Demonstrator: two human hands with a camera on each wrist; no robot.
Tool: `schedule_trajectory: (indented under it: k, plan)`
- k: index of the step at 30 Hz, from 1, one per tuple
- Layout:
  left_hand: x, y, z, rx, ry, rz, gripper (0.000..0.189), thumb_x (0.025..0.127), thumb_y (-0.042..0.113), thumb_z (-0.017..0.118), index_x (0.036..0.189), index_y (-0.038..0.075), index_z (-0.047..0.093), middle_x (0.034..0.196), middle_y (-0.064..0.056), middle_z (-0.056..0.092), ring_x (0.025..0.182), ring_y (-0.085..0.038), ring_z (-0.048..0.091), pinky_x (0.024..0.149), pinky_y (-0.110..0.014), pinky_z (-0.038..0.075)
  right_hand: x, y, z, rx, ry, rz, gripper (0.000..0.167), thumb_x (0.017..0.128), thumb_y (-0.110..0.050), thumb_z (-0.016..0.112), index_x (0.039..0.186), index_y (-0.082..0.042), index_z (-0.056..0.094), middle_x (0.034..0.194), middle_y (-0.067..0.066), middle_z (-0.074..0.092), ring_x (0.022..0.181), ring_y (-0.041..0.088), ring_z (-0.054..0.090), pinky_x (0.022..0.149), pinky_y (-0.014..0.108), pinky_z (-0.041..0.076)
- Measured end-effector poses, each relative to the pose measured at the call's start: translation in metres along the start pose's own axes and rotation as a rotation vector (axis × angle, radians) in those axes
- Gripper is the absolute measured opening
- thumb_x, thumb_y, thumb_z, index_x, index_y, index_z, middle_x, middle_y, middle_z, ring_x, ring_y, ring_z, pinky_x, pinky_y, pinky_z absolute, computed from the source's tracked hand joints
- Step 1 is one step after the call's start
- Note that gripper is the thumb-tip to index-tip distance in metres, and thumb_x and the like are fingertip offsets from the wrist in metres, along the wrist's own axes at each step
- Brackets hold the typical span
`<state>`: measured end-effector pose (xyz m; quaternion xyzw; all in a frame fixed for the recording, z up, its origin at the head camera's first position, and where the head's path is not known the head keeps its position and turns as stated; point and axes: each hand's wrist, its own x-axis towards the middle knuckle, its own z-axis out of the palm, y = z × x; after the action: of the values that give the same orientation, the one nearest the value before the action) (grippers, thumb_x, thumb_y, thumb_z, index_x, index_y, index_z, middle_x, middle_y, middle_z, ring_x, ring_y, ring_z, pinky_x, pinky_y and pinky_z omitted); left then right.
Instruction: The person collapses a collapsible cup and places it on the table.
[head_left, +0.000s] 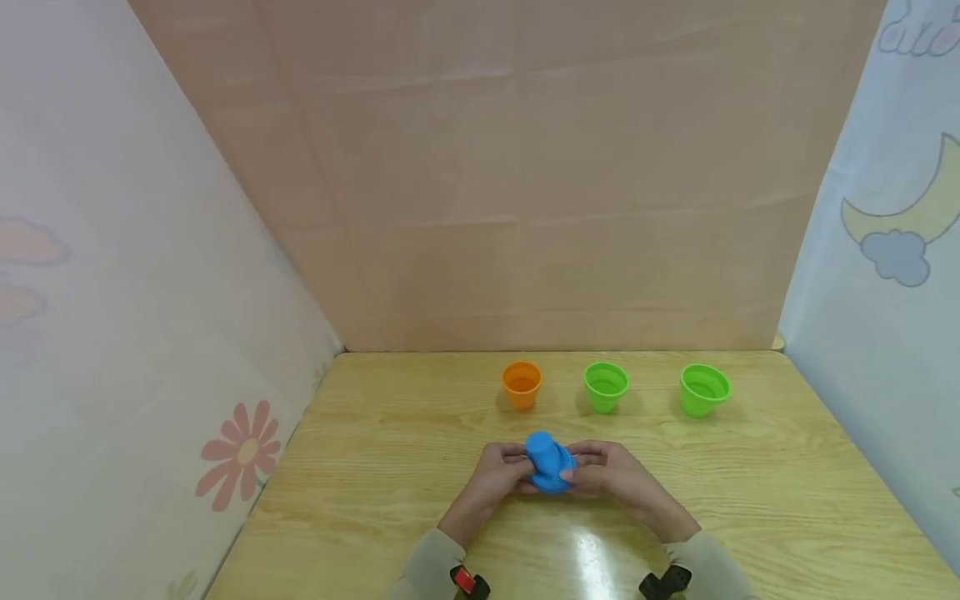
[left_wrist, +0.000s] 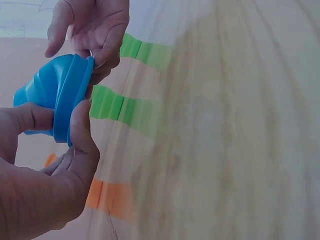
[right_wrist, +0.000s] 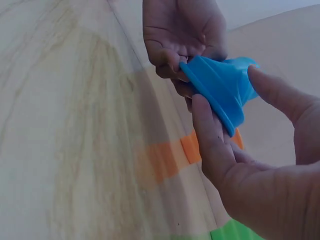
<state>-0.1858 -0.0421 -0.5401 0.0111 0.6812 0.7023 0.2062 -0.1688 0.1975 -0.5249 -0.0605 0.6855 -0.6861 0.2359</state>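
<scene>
Both hands hold one blue collapsible cup [head_left: 550,465] above the near middle of the table. In the head view its narrow base points up and its wide rim faces down; the wall looks creased and partly folded. My left hand [head_left: 497,477] pinches the left side, with the thumb on the outer wall and fingers at the rim, as the left wrist view shows on the cup [left_wrist: 60,95]. On the opposite side, my right hand [head_left: 611,477] grips it between thumb and fingers, the fingers [right_wrist: 212,135] lying along the rim. The cup's inside is hidden.
Farther back on the wooden table [head_left: 405,425] stand an orange cup [head_left: 521,387], a green cup [head_left: 606,388] and another green cup [head_left: 703,390], upright in a row. A brown paper-like panel [head_left: 525,208] rises behind them, with pale decorated walls at both sides.
</scene>
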Motion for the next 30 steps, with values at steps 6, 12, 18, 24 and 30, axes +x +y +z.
schedule_trajectory:
  k: [6,12,18,24,30]
  plan:
    - [-0.001,0.002,-0.001,0.02,0.028,0.009,0.034,0.091,0.002,0.067,0.123,-0.008,0.069,0.103,-0.016,0.08,0.086,-0.019,0.078,0.073,-0.032,0.068,0.003,0.001,0.006,-0.014,-0.023,-0.013,0.065,0.094,-0.018,0.08,0.142,0.014,0.049,0.108,0.006,0.074,0.099,0.016,0.072,0.09,0.033,0.065]
    - [-0.003,0.004,-0.002,0.046,0.043,0.001,0.035,0.09,0.001,0.067,0.124,-0.007,0.07,0.103,-0.016,0.081,0.086,-0.019,0.078,0.073,-0.032,0.068,0.005,0.0,0.01,0.013,-0.015,-0.006,0.062,0.093,-0.016,0.081,0.137,0.014,0.05,0.105,0.005,0.073,0.097,0.016,0.072,0.089,0.033,0.066]
    - [-0.006,0.003,0.0,0.063,0.042,0.01,0.037,0.089,-0.001,0.067,0.126,-0.006,0.071,0.105,-0.017,0.08,0.086,-0.019,0.078,0.072,-0.032,0.068,0.005,-0.002,0.012,0.031,-0.006,0.025,0.055,0.092,-0.013,0.081,0.132,0.01,0.052,0.101,0.004,0.071,0.094,0.016,0.072,0.086,0.035,0.067]
    - [-0.008,0.004,-0.001,0.057,0.014,0.011,0.035,0.091,-0.002,0.066,0.125,-0.006,0.071,0.108,-0.017,0.08,0.089,-0.019,0.078,0.073,-0.031,0.068,0.006,-0.004,0.007,0.111,-0.076,0.033,0.037,0.095,-0.01,0.077,0.123,0.002,0.056,0.102,0.002,0.075,0.094,0.016,0.073,0.088,0.036,0.067]
    - [-0.006,0.009,-0.01,0.04,-0.004,0.011,0.036,0.089,-0.004,0.065,0.124,-0.003,0.073,0.11,-0.016,0.08,0.091,-0.02,0.077,0.076,-0.033,0.068,0.008,-0.002,-0.004,0.275,-0.228,0.042,0.02,0.106,-0.009,0.06,0.124,0.0,0.061,0.113,0.007,0.074,0.101,0.018,0.077,0.097,0.038,0.064]
